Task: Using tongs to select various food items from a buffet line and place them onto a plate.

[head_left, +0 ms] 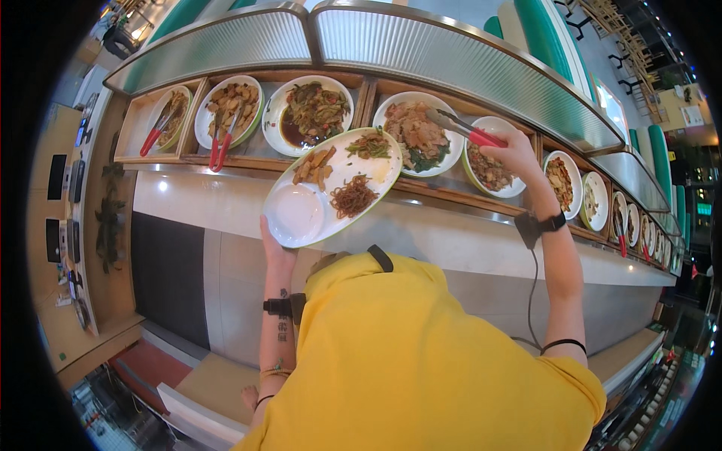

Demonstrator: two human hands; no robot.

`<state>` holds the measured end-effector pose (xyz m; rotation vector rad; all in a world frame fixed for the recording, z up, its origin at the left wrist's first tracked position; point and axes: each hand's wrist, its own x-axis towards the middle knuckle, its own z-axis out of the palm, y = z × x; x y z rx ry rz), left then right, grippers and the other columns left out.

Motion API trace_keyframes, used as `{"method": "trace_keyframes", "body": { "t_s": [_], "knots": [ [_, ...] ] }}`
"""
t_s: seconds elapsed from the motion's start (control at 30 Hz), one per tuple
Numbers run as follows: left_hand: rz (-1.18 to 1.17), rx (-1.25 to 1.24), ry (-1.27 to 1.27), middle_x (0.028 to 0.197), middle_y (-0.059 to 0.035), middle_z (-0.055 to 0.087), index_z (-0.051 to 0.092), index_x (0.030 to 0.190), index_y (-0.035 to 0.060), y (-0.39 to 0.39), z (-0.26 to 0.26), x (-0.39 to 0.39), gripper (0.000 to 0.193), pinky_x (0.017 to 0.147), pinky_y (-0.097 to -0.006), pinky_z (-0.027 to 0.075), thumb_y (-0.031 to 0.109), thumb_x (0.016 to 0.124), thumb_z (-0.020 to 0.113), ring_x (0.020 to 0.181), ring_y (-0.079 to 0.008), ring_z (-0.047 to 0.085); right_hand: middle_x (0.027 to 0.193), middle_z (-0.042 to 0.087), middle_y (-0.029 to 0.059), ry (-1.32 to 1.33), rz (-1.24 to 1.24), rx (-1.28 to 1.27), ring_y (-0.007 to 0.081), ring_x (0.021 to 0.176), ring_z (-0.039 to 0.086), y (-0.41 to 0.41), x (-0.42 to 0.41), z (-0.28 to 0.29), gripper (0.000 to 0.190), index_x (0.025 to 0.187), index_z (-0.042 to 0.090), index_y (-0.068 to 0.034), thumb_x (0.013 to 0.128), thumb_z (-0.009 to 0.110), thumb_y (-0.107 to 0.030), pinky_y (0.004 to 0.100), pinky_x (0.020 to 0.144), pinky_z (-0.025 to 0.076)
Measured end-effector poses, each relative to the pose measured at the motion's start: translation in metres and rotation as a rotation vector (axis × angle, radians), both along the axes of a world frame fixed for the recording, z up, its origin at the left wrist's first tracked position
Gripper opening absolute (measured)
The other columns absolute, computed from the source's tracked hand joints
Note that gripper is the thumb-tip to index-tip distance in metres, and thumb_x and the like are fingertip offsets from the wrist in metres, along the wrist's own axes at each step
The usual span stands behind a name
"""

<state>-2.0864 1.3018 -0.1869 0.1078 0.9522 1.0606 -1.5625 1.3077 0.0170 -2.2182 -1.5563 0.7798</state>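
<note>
My left hand [276,248] grips the lower-left end of a white oval plate [340,167] with a green rim, tilted before me. The plate carries potato-like pieces [313,168], chopped green vegetables [369,144], brown noodles [353,197] and a round white dish or hollow [294,209]. My right hand [512,155] is closed around the red handles of metal serving tongs [458,122]. Their tips are at the sliced meat [410,125] in a white bowl [389,103], beside dark leafy greens. Whether they pinch any meat I cannot tell.
Wooden serving trays [366,107] hold several food bowls, including braised vegetables [317,110] and minced food [489,169]. Red-handled tongs [221,144] rest in a left bowl, handles over the edge. A ribbed glass screen [440,51] stands behind; the pale counter ledge [451,242] runs in front.
</note>
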Motion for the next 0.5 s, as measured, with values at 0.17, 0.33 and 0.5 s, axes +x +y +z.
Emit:
{"method": "trace_keyframes", "body": {
  "t_s": [0.17,0.33,0.5],
  "knots": [
    [0.004,-0.038,0.017,0.157,-0.0108,0.047,0.038,0.158,0.0106,0.004,0.008,0.002,0.07,0.118,-0.0495,0.04,0.06,0.108,0.033,0.144,-0.0315,0.046,0.078,0.067,0.0008,0.34,-0.063,-0.132,0.0035,0.06,0.053,-0.018,-0.03,0.021,0.045,0.117,0.077,0.001,0.082,0.082,-0.026,0.0228,0.052,0.038],
    [0.0,0.011,-0.019,0.157,-0.0115,0.047,0.038,0.158,0.0101,0.003,0.0,-0.001,0.071,0.119,-0.0487,0.039,0.06,0.108,0.032,0.144,-0.0313,0.046,0.074,0.065,0.0009,0.265,0.131,-0.127,0.0081,0.064,0.056,-0.017,-0.063,0.01,0.045,0.114,0.077,0.004,0.079,0.082,-0.024,0.0271,0.06,0.045],
    [-0.018,0.025,-0.02,0.159,-0.01,0.046,0.037,0.159,0.013,0.005,-0.003,-0.002,0.069,0.12,-0.0502,0.038,0.059,0.109,0.028,0.146,-0.0311,0.045,0.082,0.073,0.0181,-0.023,0.267,-0.114,0.0224,0.072,0.07,-0.017,-0.091,-0.001,0.04,0.108,0.079,-0.001,0.075,0.081,-0.024,0.0346,0.071,0.053]
  ]
}}
